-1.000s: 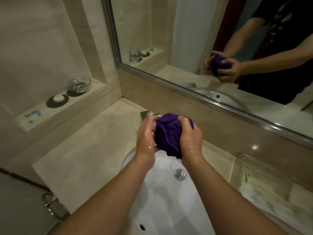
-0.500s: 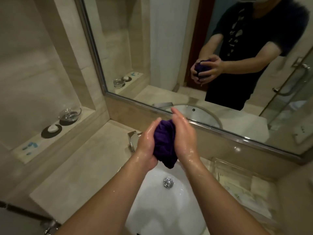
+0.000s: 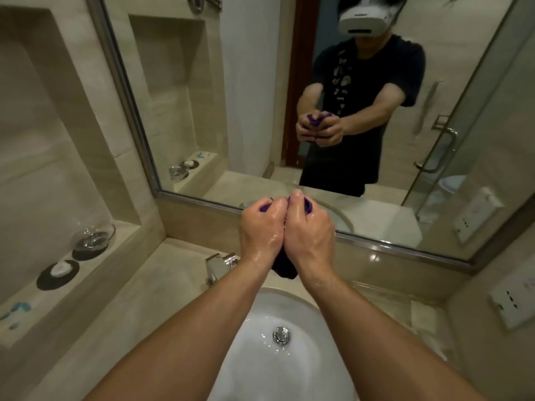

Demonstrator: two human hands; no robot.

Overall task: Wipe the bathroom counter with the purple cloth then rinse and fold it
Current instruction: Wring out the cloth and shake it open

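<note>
The purple cloth (image 3: 285,269) is bunched into a tight wad between both my hands, held above the far rim of the white sink (image 3: 278,369). My left hand (image 3: 260,231) and my right hand (image 3: 309,233) press together, wet, fingers curled round the cloth. Only a dark end below my wrists and small purple bits at my fingertips show. The beige counter (image 3: 162,287) stretches to the left of the basin.
A chrome tap (image 3: 215,266) stands just left of my hands. A wall ledge at the left carries a glass bowl (image 3: 94,237) and a soap on a dark coaster (image 3: 59,270). A mirror (image 3: 289,96) rises behind the sink. A clear tray (image 3: 417,311) sits right of the basin.
My hands have closed tighter round the cloth, so much less purple shows. The view has tilted up, showing more of the mirror.
</note>
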